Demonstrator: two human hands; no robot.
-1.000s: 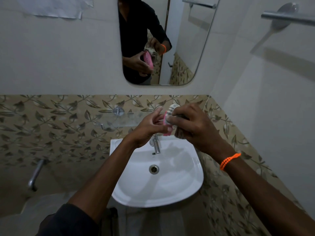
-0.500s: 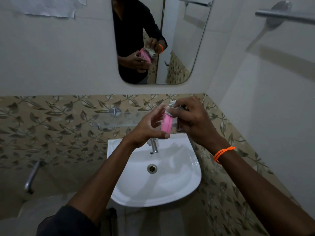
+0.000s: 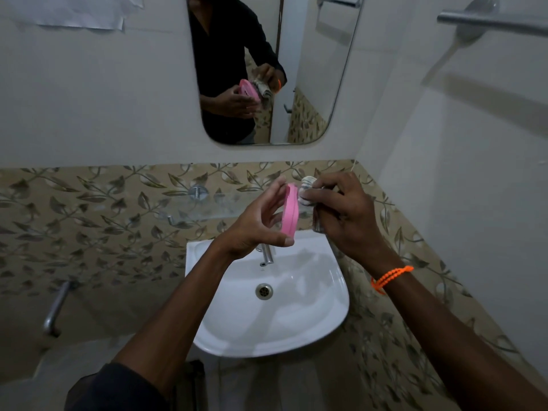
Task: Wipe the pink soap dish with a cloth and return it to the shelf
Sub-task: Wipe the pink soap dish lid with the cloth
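My left hand point(image 3: 255, 226) holds the pink soap dish point(image 3: 290, 210) upright on its edge, fingers on top and thumb underneath, above the back of the sink. My right hand point(image 3: 344, 218) grips a bunched grey-and-white striped cloth point(image 3: 307, 192) just right of the dish's upper end, close to it or touching. The glass shelf point(image 3: 207, 213) runs along the patterned wall behind my hands. The mirror point(image 3: 267, 69) reflects the dish and the cloth.
A white sink point(image 3: 311, 315) with a chrome tap point(image 3: 267, 255) sits below my hands. A chrome towel bar point(image 3: 489, 23) juts from the right wall at the top. A metal pipe point(image 3: 55, 310) is low on the left. An orange bead bracelet point(image 3: 390, 277) circles my right wrist.
The cloth has slid off the dish's face to its upper right end, so more of the pink dish shows. Both hands have shifted slightly.
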